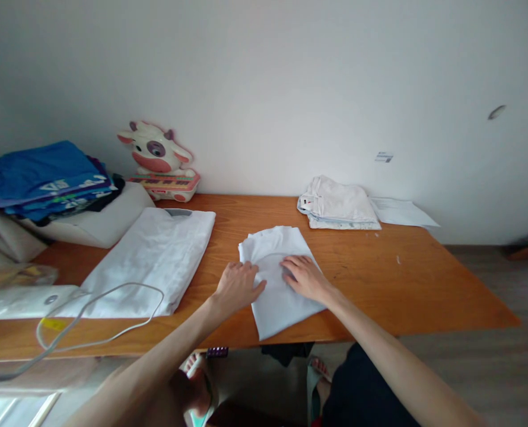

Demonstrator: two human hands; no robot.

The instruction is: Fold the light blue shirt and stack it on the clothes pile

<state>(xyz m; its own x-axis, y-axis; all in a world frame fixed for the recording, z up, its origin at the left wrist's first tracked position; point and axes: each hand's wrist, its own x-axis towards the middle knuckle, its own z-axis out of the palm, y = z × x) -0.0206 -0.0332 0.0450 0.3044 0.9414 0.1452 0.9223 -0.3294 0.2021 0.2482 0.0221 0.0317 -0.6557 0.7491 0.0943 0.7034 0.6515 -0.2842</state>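
A folded white garment (275, 302) lies near the front edge of the wooden table, one corner reaching toward that edge. My left hand (241, 283) rests at the garment's left side, fingers extended and thumb apart, holding nothing. On its middle right part lies my right hand (305, 276), palm down with fingers stretched out over the cloth. Neither hand grips the fabric. To the left, a larger white garment (152, 261) with a grey collar area is spread flat.
Folded pale clothes (342, 204) and white paper (400, 212) lie at the back right. A cow toy keyboard (159, 163) stands against the wall. Blue folded clothes (45, 175) top a white box (99, 222). A white power strip (28, 301) and looped cable (113, 290) sit front left.
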